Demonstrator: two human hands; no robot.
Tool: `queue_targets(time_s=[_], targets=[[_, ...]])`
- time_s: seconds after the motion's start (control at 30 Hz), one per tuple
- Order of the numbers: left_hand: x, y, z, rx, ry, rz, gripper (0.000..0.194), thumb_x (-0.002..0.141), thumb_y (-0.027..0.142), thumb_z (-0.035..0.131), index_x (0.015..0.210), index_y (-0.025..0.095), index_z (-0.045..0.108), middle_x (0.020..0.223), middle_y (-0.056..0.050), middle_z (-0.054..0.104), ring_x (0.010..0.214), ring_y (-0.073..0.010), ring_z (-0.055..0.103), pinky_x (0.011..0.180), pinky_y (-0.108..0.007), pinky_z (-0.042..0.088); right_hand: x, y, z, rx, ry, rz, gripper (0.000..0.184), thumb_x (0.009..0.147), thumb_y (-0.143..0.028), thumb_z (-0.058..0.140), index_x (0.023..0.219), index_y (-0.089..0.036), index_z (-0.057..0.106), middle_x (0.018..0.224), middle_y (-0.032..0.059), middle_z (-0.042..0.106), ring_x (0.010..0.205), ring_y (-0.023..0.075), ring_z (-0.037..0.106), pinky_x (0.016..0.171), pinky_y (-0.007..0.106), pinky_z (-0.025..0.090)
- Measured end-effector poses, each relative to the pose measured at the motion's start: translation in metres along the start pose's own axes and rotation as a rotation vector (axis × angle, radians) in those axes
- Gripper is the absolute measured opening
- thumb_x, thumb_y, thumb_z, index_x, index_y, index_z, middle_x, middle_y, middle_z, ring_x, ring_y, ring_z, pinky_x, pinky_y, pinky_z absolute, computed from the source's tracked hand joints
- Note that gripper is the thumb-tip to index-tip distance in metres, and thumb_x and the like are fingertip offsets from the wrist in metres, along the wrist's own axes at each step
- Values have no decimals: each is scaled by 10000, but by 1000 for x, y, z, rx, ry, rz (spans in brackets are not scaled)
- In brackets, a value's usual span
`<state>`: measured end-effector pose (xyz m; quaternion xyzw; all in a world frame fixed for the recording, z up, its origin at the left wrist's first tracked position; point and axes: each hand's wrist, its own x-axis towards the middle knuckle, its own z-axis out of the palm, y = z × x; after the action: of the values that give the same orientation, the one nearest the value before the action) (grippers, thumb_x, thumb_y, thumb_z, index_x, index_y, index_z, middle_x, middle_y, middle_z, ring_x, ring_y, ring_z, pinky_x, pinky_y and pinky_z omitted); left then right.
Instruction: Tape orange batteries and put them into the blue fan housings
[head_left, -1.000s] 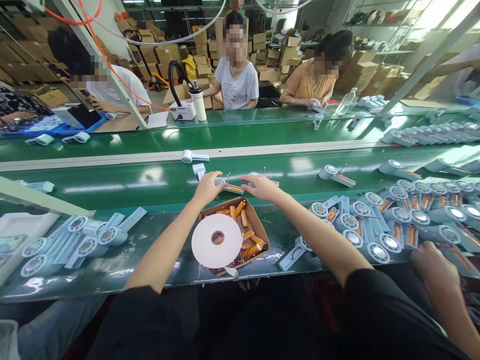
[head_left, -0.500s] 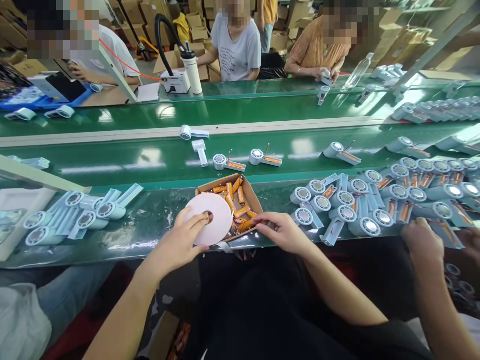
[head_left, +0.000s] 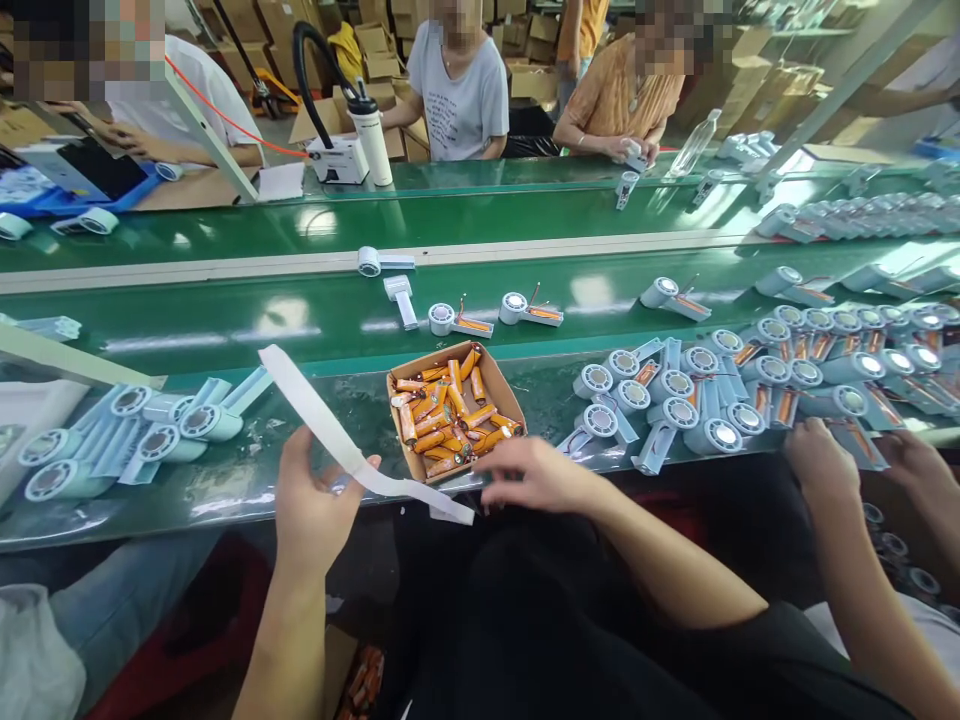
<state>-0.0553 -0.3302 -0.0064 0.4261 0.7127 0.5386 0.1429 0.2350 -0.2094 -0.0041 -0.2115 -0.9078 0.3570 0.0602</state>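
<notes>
My left hand (head_left: 315, 500) is closed on a roll of white tape (head_left: 311, 405), held nearly edge-on over the bench's front edge. A loose strip of the tape (head_left: 439, 498) trails from it to the right, past the near side of a cardboard box (head_left: 512, 385). Orange-wrapped battery cells (head_left: 427, 405) with small wires fill that box. My right hand (head_left: 536, 475) hovers at the box's near right corner, just beyond the strip's end. Its fingers are loosely bent and apart, with nothing visible in them.
Light-blue handheld fan bodies (head_left: 675, 400) crowd the bench on the right; more lie at left (head_left: 157, 430). Several fan parts rest on the green conveyor (head_left: 292, 320). A co-worker's hands (head_left: 825, 465) are at the right. Other people sit across the line.
My left hand has moved left and turned the tape roll from face-on to edge-on, uncovering the box. More strip shows. My right hand has shifted slightly left and down.
</notes>
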Motion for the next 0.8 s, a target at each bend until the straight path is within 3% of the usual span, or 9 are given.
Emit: queue_targets(time_s=[0.07,0.13,0.23,0.3,0.37,0.43,0.53,0.67,0.8], targets=[[-5,2,5,5,-47,19,715,753,470,883,1377,260,603,1373,-99,594,1235,-287,670,856,-333,694,7,14,-19,-126,128,112,438,966,-371,779,1382,-241,735,1262,125,741,1160,278,654,1041,416,524],[-10,6,13,22,-113,48,680,794,447,843,1397,263,591,1394,-104,594,1262,-294,667,867,-343,695,16,24,-32,-246,79,218,357,965,-370,764,1298,-244,785,1388,143,687,1274,348,574,1092,529,498],[-15,10,22,70,-169,81,638,848,426,778,1429,266,567,1455,-118,576,1302,-299,649,902,-371,694,25,32,-41,-266,-33,253,192,954,-357,764,1080,-246,856,1370,122,716,1286,385,556,1072,579,492],[-17,10,24,99,-189,100,642,870,415,755,1460,277,545,1489,-121,563,1329,-308,631,918,-389,692,25,35,-46,-176,11,226,159,968,-313,727,1016,-243,861,1281,102,770,1230,355,613,1066,540,494],[-18,7,23,136,-207,134,648,892,402,737,1493,292,520,1522,-125,541,1357,-321,612,919,-402,691,18,36,-51,6,169,255,220,1002,-336,662,1044,-241,856,1140,82,818,1095,304,694,1006,463,531],[-20,4,22,211,-220,211,638,915,367,718,1512,299,504,1528,-129,537,1403,-343,572,926,-421,685,10,34,-55,247,408,296,327,1022,-454,623,1083,-227,849,1003,72,836,966,272,741,920,405,570],[-24,2,25,372,-220,435,618,925,228,678,1514,286,502,1444,-127,604,1447,-367,507,1034,-507,626,1,24,-48,542,749,268,490,967,-645,656,1022,-201,855,917,76,836,940,287,768,888,401,599],[-27,12,39,518,-197,688,632,871,70,640,1472,240,541,1307,-126,679,1395,-384,483,1117,-581,519,2,3,-25,697,992,197,500,930,-689,703,989,-220,866,985,72,842,962,308,781,878,426,622],[-29,28,49,545,-200,776,552,848,33,651,1376,185,601,1244,-133,704,1331,-372,492,1117,-550,484,6,-11,-13,642,1162,201,489,924,-679,714,1035,-228,865,1000,73,843,922,311,788,845,441,645]])
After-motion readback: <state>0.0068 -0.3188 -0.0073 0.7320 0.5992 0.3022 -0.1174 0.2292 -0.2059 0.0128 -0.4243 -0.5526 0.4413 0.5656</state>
